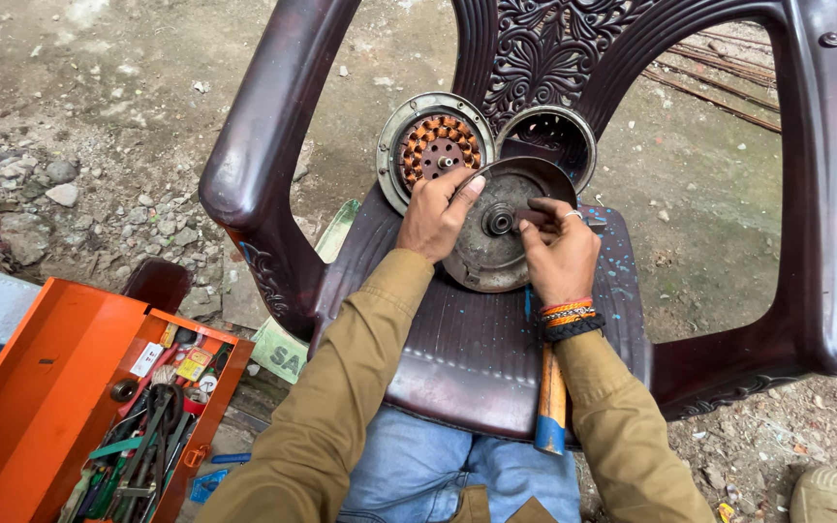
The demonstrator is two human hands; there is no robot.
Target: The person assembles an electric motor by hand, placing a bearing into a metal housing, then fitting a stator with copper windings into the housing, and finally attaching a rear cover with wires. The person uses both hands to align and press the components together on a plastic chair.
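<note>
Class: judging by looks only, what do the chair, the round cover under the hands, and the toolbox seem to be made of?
Chair: likely moulded plastic, glossy dark brown, with carved-look ornament.
Round cover: apparently bare metal, dull grey and grimy.
Toolbox: probably painted sheet metal, orange, thin folded edges.

The left hand (pixel 441 213) covers the near-left rim of the round metal cover plate (pixel 489 254), and the right hand (pixel 558 250) hides its right edge. What the right fingers pinch beside the central bearing (pixel 500 220) is too small and dark to identify. The wooden handle (pixel 551 395) passes under the right forearm, so its head is out of sight. The stator with copper windings (pixel 436 147) has its lower edge behind the left fingers. The orange toolbox (pixel 46 387) is cut off by the bottom and left edges, its tools a tangle too dense to tell apart. The plastic chair (pixel 263 126) runs past the top and right edges.
</note>
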